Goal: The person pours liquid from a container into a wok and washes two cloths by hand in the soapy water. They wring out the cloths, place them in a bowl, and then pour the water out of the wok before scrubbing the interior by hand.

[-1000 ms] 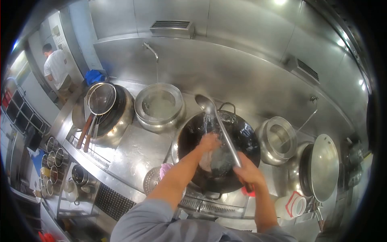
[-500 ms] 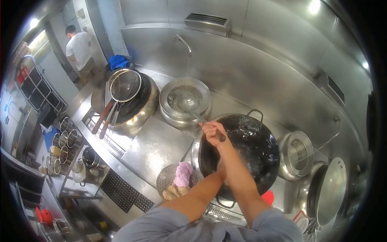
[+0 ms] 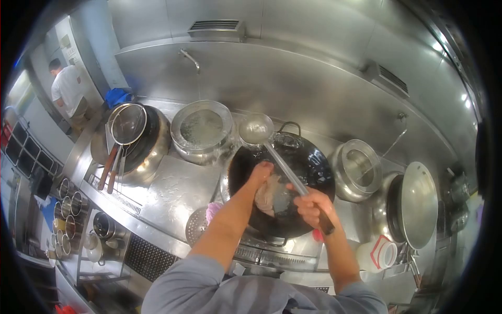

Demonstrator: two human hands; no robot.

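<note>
My right hand [image 3: 312, 203] is wrapped round the handle of a long ladle [image 3: 256, 129], whose bowl is over the far left rim of a large black wok [image 3: 314, 162]. The bowl looks full of clear liquid. Inside the wok, my left hand [image 3: 261, 171] touches or holds the upper end of a pale, wrinkled cloth-like piece [image 3: 266, 195]; its fingers are partly hidden. Left of the wok stands a steel pot [image 3: 179, 113] of water. A perforated strainer [image 3: 195, 226] with a pink cloth [image 3: 213, 210] lies partly behind my left forearm.
A round wire strainer [image 3: 128, 123] rests on a pot at the left. Right of the wok are another steel pot [image 3: 341, 178], a tilted metal wok [image 3: 418, 204] and a white container [image 3: 370, 256]. A person [image 3: 71, 89] in a white shirt stands far left.
The ladle has moved from the water pot to the wok's rim. My hands, crossed before, are now apart, and the pale piece shows. The whole view has shifted right.
</note>
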